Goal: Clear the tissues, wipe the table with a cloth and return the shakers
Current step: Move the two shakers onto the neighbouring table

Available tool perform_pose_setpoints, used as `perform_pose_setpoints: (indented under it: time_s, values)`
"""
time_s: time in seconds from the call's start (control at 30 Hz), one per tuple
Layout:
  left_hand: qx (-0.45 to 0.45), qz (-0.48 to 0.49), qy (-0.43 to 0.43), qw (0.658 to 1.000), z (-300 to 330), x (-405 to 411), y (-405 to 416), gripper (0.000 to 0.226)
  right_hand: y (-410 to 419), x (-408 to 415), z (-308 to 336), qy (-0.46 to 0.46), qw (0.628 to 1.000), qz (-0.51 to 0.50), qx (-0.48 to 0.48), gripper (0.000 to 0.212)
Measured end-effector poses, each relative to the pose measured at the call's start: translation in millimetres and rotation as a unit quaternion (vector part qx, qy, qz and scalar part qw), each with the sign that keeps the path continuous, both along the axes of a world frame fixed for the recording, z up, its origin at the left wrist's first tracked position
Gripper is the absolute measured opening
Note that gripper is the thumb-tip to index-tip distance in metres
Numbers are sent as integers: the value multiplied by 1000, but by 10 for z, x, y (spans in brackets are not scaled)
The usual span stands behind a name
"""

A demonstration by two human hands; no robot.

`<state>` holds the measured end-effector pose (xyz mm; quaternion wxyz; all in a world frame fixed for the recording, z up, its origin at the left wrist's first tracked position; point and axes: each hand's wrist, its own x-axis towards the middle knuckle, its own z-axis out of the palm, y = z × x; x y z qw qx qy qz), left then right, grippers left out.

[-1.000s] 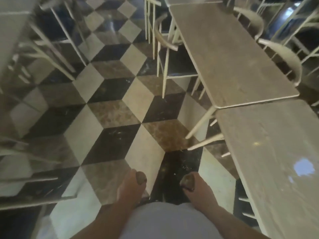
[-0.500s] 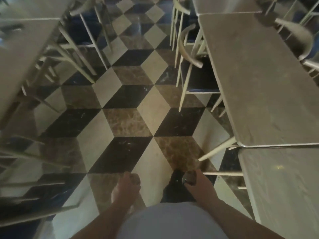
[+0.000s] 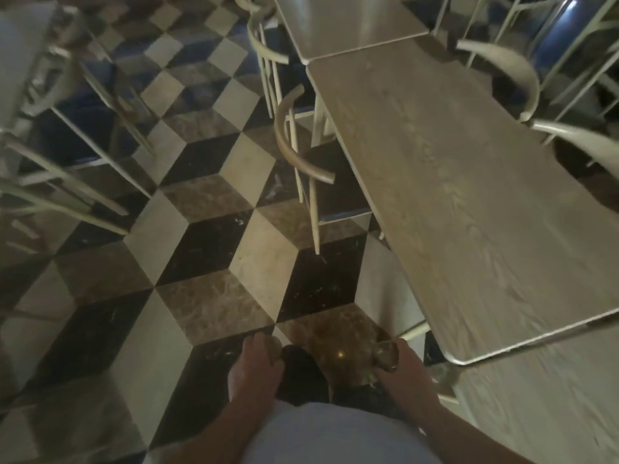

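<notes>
**Head cam: a shaker in each hand, tables off to the right**

Head view looks down at a person standing on a cube-pattern tiled floor (image 3: 207, 249) in black, cream and brown marble. Both hands sit low in the frame, around 6 o'clock.

The left hand (image 3: 256, 366) is curled round something small and brownish at its top end, the left shaker (image 3: 272, 346). It's mostly buried in the fist and blurry, so I can only make out the tip.

The right hand (image 3: 407, 370) grips the right shaker (image 3: 387, 354), a dark brown rounded thing poking out past the thumb side. Can't read any detail on it.

A long wood-grain table (image 3: 469, 195) runs from about 4 o'clock up toward 1 o'clock, its near corner just beside the right hand. Another table (image 3: 345, 21) butts against its far end at 12 o'clock. A pale chair (image 3: 301, 155) with a curved back is tucked at the long table's left side. More chairs (image 3: 67, 105) crowd 9 to 10 o'clock, all motion-blurred.
</notes>
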<state>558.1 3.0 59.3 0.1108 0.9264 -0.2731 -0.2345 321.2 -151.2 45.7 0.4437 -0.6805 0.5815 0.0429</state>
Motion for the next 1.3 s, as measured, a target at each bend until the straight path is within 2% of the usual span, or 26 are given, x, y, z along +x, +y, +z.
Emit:
perform_pose_setpoints:
  time_s: [0.1, 0.23, 0.37, 0.5, 0.6, 0.7, 0.97, 1.17, 1.3]
  values:
    - [5, -45, 15, 999, -30, 298, -512, 46, -298, 171, -67, -4, 999, -47, -8, 51]
    - [-26, -143, 21, 989, -113, 814, -1293, 42, -689, 506, -90, 5, 996, -82, -21, 43]
    - [-20, -234, 44, 971, -76, 1308, -2089, 43, -1075, 795, 76, 2, 977, -212, -39, 41]
    - [23, -347, 73, 935, 1, 1508, -2782, 51, -1306, 1021, 265, 8, 940, -337, -48, 38]
    - [0, -389, 91, 917, -11, 1446, -3191, 49, -1350, 1026, 245, 27, 926, -372, -58, 34]
    - [-21, -435, 101, 895, -22, 1227, -3549, 50, -1354, 980, 142, 13, 909, -411, -62, 40]
    - [-18, -545, 61, 836, -78, 659, -4468, 50, -1793, 627, -21, 27, 869, -491, -52, 43]
    - [-33, -522, 45, 851, -208, 413, -4927, 58, -2005, 465, -87, 16, 844, -534, -38, 50]
    - [-44, -521, 60, 850, -231, 215, -5087, 51, -2068, 389, -92, 22, 841, -541, -12, 53]
